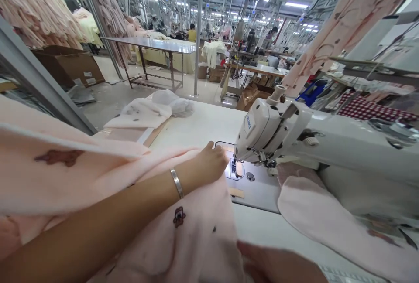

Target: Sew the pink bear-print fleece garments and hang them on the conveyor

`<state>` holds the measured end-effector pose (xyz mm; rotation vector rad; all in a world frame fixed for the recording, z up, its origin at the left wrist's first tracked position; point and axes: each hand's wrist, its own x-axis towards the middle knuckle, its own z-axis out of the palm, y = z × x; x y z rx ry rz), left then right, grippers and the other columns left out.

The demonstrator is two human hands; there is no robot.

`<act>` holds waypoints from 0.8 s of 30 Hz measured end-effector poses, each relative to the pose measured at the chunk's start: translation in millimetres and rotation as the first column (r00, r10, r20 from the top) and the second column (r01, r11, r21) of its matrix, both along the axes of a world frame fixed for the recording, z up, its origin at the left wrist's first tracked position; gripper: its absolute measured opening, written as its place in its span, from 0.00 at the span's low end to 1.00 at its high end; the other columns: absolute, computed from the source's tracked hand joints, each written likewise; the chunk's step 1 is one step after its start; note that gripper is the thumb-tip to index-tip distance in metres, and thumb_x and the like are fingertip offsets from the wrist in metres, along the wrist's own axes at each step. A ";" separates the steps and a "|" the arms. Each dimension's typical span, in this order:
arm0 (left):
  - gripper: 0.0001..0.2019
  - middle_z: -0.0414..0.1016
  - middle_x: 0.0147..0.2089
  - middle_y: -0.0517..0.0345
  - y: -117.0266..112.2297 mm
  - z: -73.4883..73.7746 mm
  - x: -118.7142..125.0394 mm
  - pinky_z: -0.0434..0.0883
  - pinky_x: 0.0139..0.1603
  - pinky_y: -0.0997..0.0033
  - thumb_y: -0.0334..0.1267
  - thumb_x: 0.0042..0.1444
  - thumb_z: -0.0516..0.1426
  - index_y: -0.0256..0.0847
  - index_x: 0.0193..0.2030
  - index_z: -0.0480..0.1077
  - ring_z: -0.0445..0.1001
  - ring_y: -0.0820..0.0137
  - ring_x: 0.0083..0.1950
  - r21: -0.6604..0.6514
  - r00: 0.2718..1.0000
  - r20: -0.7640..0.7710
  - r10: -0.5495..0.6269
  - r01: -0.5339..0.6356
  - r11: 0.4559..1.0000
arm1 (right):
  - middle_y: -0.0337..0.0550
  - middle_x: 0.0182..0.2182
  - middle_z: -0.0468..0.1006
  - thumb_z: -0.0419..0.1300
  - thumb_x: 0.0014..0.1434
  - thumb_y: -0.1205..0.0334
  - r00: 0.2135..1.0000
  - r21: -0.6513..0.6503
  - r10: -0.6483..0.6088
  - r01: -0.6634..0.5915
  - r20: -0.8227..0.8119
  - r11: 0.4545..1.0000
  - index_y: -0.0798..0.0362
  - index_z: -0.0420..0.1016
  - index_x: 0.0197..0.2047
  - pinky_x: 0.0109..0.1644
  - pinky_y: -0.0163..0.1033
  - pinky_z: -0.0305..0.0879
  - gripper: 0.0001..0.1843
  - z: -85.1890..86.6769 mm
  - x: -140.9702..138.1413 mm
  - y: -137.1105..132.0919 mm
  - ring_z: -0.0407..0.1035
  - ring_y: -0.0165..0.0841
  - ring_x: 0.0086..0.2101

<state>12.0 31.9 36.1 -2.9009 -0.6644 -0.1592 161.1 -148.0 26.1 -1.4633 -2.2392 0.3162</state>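
Note:
My left hand (209,163) rests on a pale pink printed fabric (196,226), its fingers curled over the cloth edge just left of the needle area (235,167) of a white sewing machine (278,130). A silver bangle (177,183) circles that wrist. My right hand (278,265) shows only partly at the bottom edge, lying against the fabric's right border; its fingers are hidden. More of the pink cloth drapes over my left forearm.
Another pink piece (327,222) lies under the machine arm at right. A white bundle of cloth (153,108) sits at the far end of the white table (203,121). Garments hang overhead, with cardboard boxes (72,67) and other workstations beyond.

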 end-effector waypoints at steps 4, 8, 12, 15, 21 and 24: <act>0.10 0.66 0.32 0.51 5.0 2.8 -1.9 0.58 0.43 0.60 0.20 0.48 0.47 0.35 0.28 0.64 0.64 0.63 0.36 -0.003 0.999 0.046 0.026 -0.026 1.000 | 0.38 0.21 0.74 0.46 0.58 0.71 0.950 0.224 0.003 -0.077 0.312 0.971 0.54 0.66 0.51 0.22 0.37 0.52 0.19 -0.8 -1.3 34.3 0.67 0.34 0.20; 0.07 0.67 0.39 0.49 -6.8 12.8 -4.1 0.57 0.47 0.55 0.24 0.55 0.48 0.35 0.36 0.64 0.64 0.60 0.43 0.016 0.973 0.156 0.170 -0.174 0.985 | 0.38 0.23 0.75 0.48 0.59 0.70 0.947 0.216 0.034 -0.107 0.319 0.970 0.54 0.69 0.43 0.26 0.38 0.53 0.12 -12.4 -2.7 55.5 0.68 0.33 0.23; 0.07 0.68 0.41 0.50 -48.5 15.3 -19.5 0.61 0.45 0.60 0.26 0.56 0.48 0.37 0.37 0.64 0.65 0.62 0.43 -0.017 0.970 0.192 0.150 -0.149 0.989 | 0.38 0.26 0.75 0.47 0.61 0.69 0.959 0.214 0.057 -0.119 0.277 0.970 0.54 0.67 0.45 0.29 0.37 0.53 0.12 -21.5 3.1 53.0 0.67 0.31 0.25; 0.09 0.68 0.48 0.48 -71.5 4.1 -31.4 0.61 0.49 0.57 0.27 0.56 0.49 0.37 0.41 0.66 0.66 0.60 0.47 0.043 0.983 0.169 0.069 -0.077 0.996 | 0.37 0.25 0.73 0.48 0.60 0.69 0.960 0.181 0.067 -0.119 0.271 0.976 0.53 0.68 0.42 0.28 0.37 0.51 0.10 -21.3 5.2 50.9 0.66 0.31 0.24; 0.21 0.55 0.64 0.44 -54.1 -30.0 -30.7 0.48 0.64 0.52 0.41 0.64 0.45 0.34 0.60 0.56 0.49 0.58 0.66 -0.086 0.984 0.151 0.091 -0.079 0.993 | 0.37 0.25 0.73 0.46 0.62 0.68 0.967 0.197 0.092 -0.140 0.237 0.970 0.53 0.68 0.44 0.29 0.36 0.51 0.11 -15.3 10.3 52.1 0.64 0.31 0.25; 0.25 0.51 0.66 0.42 -38.7 -35.5 -25.6 0.45 0.66 0.53 0.46 0.64 0.45 0.31 0.62 0.52 0.44 0.59 0.68 -0.188 0.986 0.158 0.057 -0.027 0.982 | 0.37 0.25 0.72 0.47 0.63 0.66 0.965 0.206 0.108 -0.159 0.240 0.965 0.53 0.67 0.45 0.30 0.36 0.50 0.10 -14.3 16.0 56.0 0.63 0.31 0.25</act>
